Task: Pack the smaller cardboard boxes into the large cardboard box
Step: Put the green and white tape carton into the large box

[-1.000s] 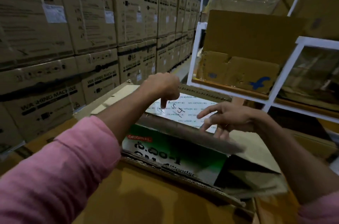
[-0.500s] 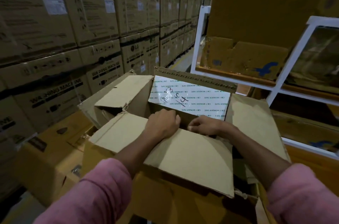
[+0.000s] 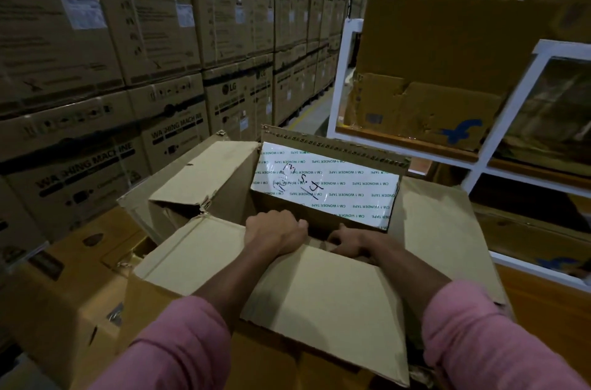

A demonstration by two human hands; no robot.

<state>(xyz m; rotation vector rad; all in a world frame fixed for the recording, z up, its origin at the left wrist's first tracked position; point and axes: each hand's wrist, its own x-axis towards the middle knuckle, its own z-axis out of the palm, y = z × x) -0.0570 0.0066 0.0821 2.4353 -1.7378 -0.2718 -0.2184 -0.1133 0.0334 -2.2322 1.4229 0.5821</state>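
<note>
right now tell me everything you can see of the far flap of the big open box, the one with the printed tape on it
The far flap of the large cardboard box stands roughly upright, leaning slightly. It is brown corrugated cardboard with a ragged top edge. A glossy white patch of tape printed "CM-1 WONDER TAPE" covers most of its inner face, with handwritten black marks on its left part. The left hand and right hand are just in front of its base; whether they touch it cannot be told.

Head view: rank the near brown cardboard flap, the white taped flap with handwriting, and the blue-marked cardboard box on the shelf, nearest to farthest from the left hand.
From the left hand:
1. Near brown cardboard flap, under the hand itself.
2. White taped flap with handwriting, just beyond, slightly right.
3. Blue-marked cardboard box, up on the white shelf, far right.
</note>
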